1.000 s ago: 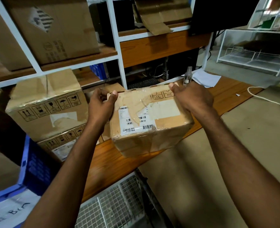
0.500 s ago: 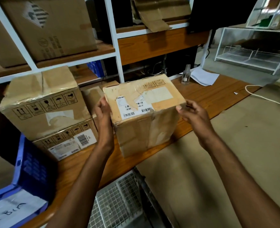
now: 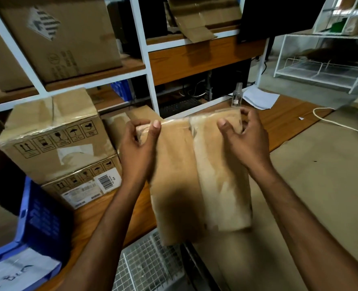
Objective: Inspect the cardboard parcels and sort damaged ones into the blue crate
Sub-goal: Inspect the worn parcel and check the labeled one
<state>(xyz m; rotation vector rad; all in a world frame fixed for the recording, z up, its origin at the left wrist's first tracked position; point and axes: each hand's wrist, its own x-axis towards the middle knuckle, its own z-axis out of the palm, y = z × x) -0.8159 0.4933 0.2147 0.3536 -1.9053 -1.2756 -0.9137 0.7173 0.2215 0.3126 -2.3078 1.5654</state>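
Parcel [image 3: 197, 177] is up off the desk [image 3: 283, 127], held in both hands over the desk's front edge. It's tipped so a plain brown face w/ a wide strip of clear tape looks at the camera. Left hand [image 3: 139, 145] has the top left corner, thumb on the near face and fingers curled over the top edge, so it's gripping. Right hand [image 3: 246, 141] is on the top right corner, thumb in front and fingers hooked round the far side. It's blurry there, so I'd say it's gripping, but prob looser than the left.

Stuff around it: two stacked boxes [image 3: 54, 137] sit on the desk just left of the left hand, the lower one w/ a barcode label. A smaller box [image 3: 116, 127] is tucked behind them. The blue crate [image 3: 37, 217] is at bottom left, past the stack, w/ a white sheet in it. So the stack and the left forearm sit between parcel and crate.

Behind the parcel's top edge there's a small clear bottle [image 3: 237, 95] and a sheet of paper [image 3: 260, 99]. A white cable [image 3: 331, 120] loops at the desk's right end. The white-framed shelf [image 3: 144, 57] at the back has a big carton [image 3: 58, 36] on it. A wire mesh basket [image 3: 148, 267] sits below the desk edge.
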